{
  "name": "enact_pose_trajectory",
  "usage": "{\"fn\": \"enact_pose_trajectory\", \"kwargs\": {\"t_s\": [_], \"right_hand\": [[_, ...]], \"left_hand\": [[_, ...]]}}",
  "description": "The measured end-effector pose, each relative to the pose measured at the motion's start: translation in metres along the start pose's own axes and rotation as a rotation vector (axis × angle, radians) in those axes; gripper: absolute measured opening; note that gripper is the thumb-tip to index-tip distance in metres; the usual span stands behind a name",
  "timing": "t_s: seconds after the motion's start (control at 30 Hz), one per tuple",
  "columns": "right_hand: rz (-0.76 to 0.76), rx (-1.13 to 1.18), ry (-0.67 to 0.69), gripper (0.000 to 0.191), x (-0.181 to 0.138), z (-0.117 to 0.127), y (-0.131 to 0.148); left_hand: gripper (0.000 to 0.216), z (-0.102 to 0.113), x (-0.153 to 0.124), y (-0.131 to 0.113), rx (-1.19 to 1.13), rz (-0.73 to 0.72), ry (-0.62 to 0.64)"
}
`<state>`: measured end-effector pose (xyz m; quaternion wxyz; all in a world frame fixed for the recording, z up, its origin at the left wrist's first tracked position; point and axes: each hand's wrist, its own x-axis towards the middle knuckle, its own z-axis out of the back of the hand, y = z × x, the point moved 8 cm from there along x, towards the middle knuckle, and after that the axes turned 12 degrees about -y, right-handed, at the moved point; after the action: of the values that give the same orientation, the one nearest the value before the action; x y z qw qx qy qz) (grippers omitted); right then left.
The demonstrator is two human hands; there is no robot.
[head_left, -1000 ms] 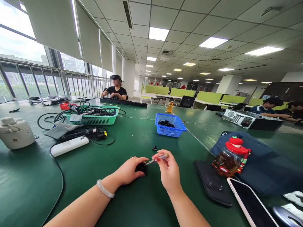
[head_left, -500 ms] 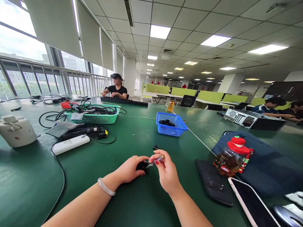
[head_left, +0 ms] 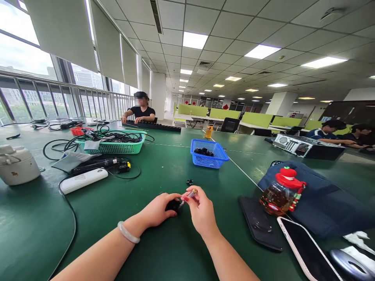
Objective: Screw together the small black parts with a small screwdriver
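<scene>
The black part (head_left: 173, 205) lay on the counter (head_left: 158, 246), under the fingers of your left hand and just left of your right fingertips. It was judged light and stiff, with a hard, probably smooth shell apt to skid or turn under side pressure; any fine edges were likely its fragile points. The best hold was judged to be by its opposite sides, pressed down against the counter, with the face toward your right hand left free.

The slim tool (head_left: 192, 192) slanted from your right fingers down toward that part. It was judged light and rigid, its rounded handle liable to roll, and best held low on the handle. Whether its tip touched the part could not be told.

Your left hand (head_left: 159, 208) was partly curled, thumb and fingers closed about the part. Your right hand (head_left: 203, 214) was bent inward, thumb and fingertips pinching the tool's handle.

A small black piece (head_left: 190, 182) lay just beyond your right fingertips, touched by neither hand. Farther out in that direction stood the blue basket (head_left: 206, 162), with dark pieces (head_left: 203, 152) inside.
</scene>
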<state>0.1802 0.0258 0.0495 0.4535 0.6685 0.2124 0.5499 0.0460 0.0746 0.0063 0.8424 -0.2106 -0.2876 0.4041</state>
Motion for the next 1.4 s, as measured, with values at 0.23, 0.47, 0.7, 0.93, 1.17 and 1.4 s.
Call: {"fn": "enact_pose_trajectory", "kwargs": {"t_s": [0.23, 0.47, 0.7, 0.93, 1.17, 1.4], "right_hand": [[0.142, 0.030, -0.094, 0.016, -0.001, 0.013, 0.013], [0.044, -0.025, 0.030, 0.010, -0.001, -0.008, 0.002], [0.053, -0.040, -0.098, 0.016, 0.001, 0.013, 0.002], [0.127, -0.046, 0.079, 0.009, -0.005, 0.000, 0.016], [0.091, -0.053, 0.111, 0.006, -0.003, -0.007, 0.017], [0.160, 0.024, -0.032, 0.016, -0.006, 0.012, 0.020]], "left_hand": [[0.058, 0.001, 0.000, 0.001, 0.010, 0.011, -0.014], [0.053, 0.004, 0.000, -0.005, 0.002, -0.016, -0.011], [0.055, 0.005, 0.000, -0.004, 0.011, -0.017, -0.027], [0.051, 0.006, 0.000, -0.008, -0.023, -0.049, -0.034], [0.050, 0.005, -0.001, -0.012, -0.007, -0.069, -0.022], [0.050, 0.002, -0.002, -0.006, 0.019, -0.071, -0.024]]}}
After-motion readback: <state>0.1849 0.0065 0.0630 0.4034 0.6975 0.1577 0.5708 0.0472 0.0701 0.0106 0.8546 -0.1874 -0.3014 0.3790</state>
